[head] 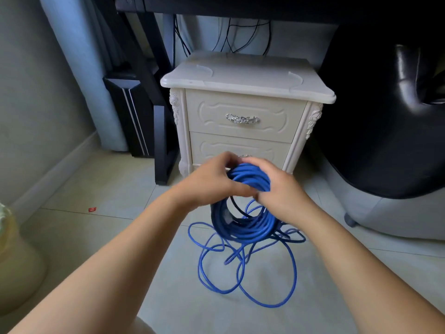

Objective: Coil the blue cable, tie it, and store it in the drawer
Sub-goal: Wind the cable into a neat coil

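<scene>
On the tiled floor (108,184) at the far left, passing a pale bin (14,256) and a small red scrap (92,209), both lying well apart from the work. Coming next to the left hand (212,182), curling over the top of the blue cable (250,231) and clamping the gathered turns, probably for keeping the bundle from springing open while adding more. Holding the coil upright in the air, low in front of the nightstand (240,75), with its bottom hanging close over the floor; not managing to tell whether touching. Trailing the uncoiled rest in slack loops on the tiles just below and nearer the camera, likely for feeding up freely without snagging. Closing the right hand (281,189) round the same bundle at its top right, touching the left thumb, with the fingers wrapped behind and mostly hidden, seemingly settling a fresh turn into place. Judging the coiling as well under way but unfinished, with no tie showing yet. Leaving both drawers shut behind the hands: the top drawer (207,116) with its silver handle (242,118) in plain sight, the lower drawer (212,147) partly covered by the hands. Needing a free hand for pulling one open, hence tying first. Finishing at the far right with a black chair (385,141), near the nightstand and clear of the cable.
</scene>
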Action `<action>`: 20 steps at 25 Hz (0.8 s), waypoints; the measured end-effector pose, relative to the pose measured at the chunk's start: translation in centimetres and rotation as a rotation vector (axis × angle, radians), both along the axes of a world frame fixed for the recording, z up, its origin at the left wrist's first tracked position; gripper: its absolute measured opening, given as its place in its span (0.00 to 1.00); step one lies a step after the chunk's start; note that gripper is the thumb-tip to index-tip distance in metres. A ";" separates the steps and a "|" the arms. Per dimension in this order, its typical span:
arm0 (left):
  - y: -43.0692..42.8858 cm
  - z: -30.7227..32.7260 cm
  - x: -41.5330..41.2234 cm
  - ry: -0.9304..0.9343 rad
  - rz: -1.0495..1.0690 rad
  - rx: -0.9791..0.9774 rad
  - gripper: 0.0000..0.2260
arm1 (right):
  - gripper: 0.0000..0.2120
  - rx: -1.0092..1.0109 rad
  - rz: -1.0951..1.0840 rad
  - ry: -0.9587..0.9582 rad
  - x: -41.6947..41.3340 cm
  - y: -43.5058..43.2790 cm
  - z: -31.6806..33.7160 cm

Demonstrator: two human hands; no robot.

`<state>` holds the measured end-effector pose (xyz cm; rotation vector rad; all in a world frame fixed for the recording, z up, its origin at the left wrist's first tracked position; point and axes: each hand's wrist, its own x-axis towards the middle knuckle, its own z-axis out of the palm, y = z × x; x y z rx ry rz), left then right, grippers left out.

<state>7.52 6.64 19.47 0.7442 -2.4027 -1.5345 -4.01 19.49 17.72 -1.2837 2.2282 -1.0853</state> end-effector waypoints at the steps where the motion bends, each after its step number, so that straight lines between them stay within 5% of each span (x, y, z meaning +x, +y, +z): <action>1: 0.3 0.0 -0.2 -0.046 -0.031 -0.100 0.26 | 0.35 0.029 0.025 0.053 0.2 0.0 -0.1; 4: 0.8 -0.3 -0.5 -0.096 -0.069 -0.208 0.20 | 0.35 0.002 -0.003 0.075 0.6 0.0 -0.3; 6: 0.9 -0.3 -0.7 -0.026 0.017 -0.164 0.11 | 0.31 -0.060 -0.053 -0.097 -0.1 0.2 0.2; 9: 0.7 -0.1 -1.0 0.112 0.153 0.057 0.09 | 0.21 -0.062 0.004 -0.448 -1.6 1.0 0.8; 12: 0.7 0.0 -1.0 0.193 0.248 0.282 0.09 | 0.18 -0.066 0.036 -0.530 -2.2 1.5 0.8; 20: 0.7 0.3 -1.2 0.294 0.432 0.658 0.05 | 0.38 -0.032 -0.030 -0.638 -2.2 1.7 1.3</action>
